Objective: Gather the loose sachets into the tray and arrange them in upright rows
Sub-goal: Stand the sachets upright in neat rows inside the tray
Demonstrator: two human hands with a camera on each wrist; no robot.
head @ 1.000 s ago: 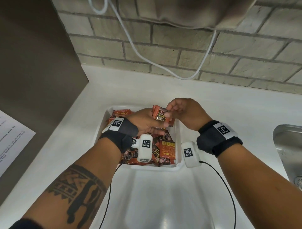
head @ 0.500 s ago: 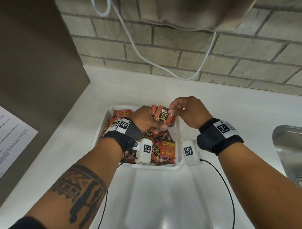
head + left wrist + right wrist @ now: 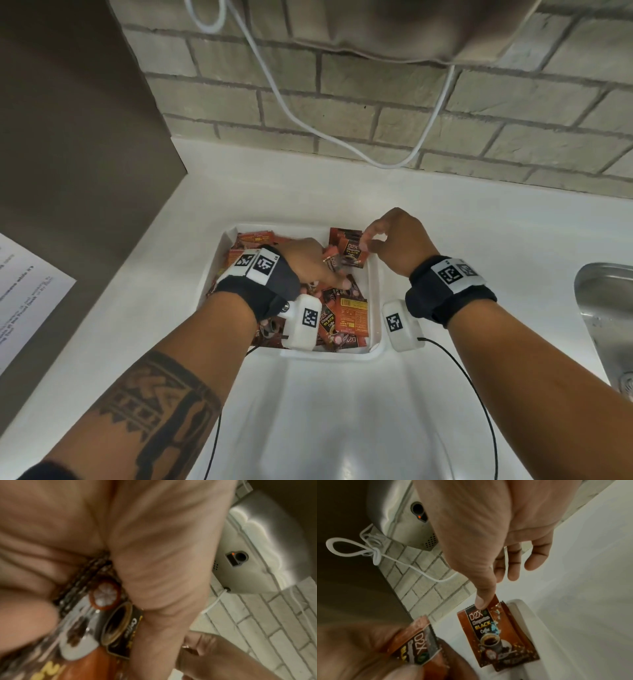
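Observation:
A white tray on the counter holds a loose heap of orange and black coffee sachets. My left hand is over the middle of the tray and grips a small bundle of sachets, which the left wrist view shows pressed between palm and fingers. My right hand pinches the top edge of an upright sachet, with others behind it, standing against the tray's far right corner. Its thumb lies on the sachet's top seam. Sachets under my left wrist are hidden.
A steel sink lies at the right edge of the white counter. A brick wall with a looping white cable and a wall-mounted appliance stands behind. A brown panel with a paper sheet bounds the left.
Both hands held one bundle together above the tray. Now my right hand has drawn sachets away and stood them at the far right corner, while my left hand dropped lower with the remainder.

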